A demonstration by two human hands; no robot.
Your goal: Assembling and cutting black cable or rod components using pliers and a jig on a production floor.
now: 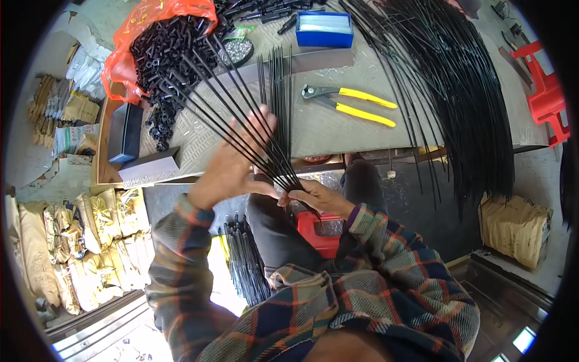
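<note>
A fan of thin black rods (pixel 292 180) spreads from my right hand toward the far left of the table, with thicker black ends at the far tips. My right hand (pixel 321 198) pinches the near ends together, just in front of the table edge. My left hand (pixel 226 164) is open, its fingers stretched out against the fanned rods; its thumb reaches close to the right fingertips. More straight black rods (pixel 276 78) lie side by side on the table behind the left fingers. Right of them rest pincers (pixel 362 107) with yellow handles.
An orange plastic bag (pixel 123 51) of small black parts stands at the far left. Behind the pincers is a blue box (pixel 325 37). A large heap of black rods (pixel 464 90) hangs over the right table edge. Below, a rod bundle (pixel 246 259) stands beside my left leg.
</note>
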